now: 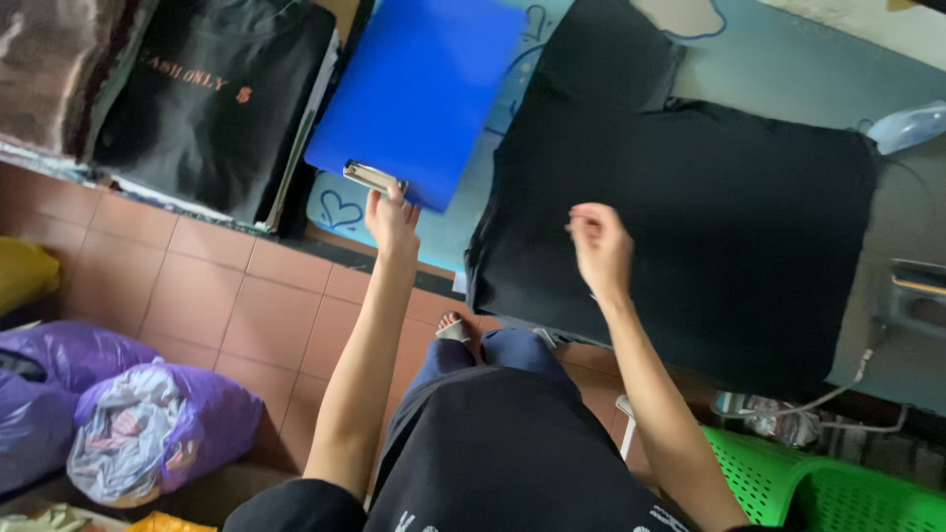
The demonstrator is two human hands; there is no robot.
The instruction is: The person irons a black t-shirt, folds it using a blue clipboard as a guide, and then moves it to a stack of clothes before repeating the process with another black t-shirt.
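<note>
A blue clipboard (419,89) with a metal clip lies on the light blue table surface (453,222). My left hand (392,219) reaches up to the clip end, its fingertips touching the clip. To the right, a folded black garment (709,207) lies spread over the table. My right hand (599,246) hovers over the garment's left part with fingers loosely curled and nothing in it.
A black bag (212,99) and stacked fabric lie at the left of the table. Purple plastic bags (148,424) with cloth sit on the tiled floor. A green plastic basket (818,483) is at lower right. An iron (912,126) and a cable are at the right edge.
</note>
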